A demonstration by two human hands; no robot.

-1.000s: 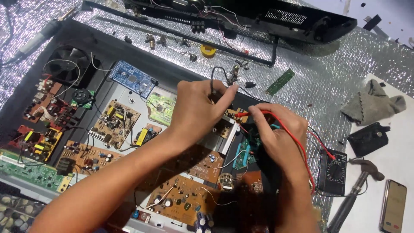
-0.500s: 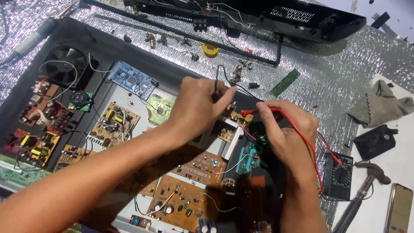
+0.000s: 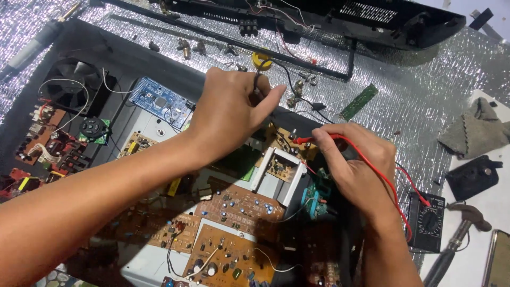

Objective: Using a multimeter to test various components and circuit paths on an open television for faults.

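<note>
Left hand (image 3: 228, 114) pinches a black probe (image 3: 257, 81), right hand (image 3: 353, 162) grips a red probe (image 3: 304, 141), fingers closed, over open circuit boards (image 3: 239, 212).

a crinkled silver foil sheet (image 3: 425, 95) covers the work surface, catching bright, even light in small glints. at three o'clock its edge meets a plain white tabletop (image 3: 478, 260). on that white strip lie a crumpled grey-green cloth (image 3: 473, 133) at two o'clock and a hammer with a dark head and wooden handle (image 3: 457, 239) at four o'clock. no walls, floor or windows show.
</note>
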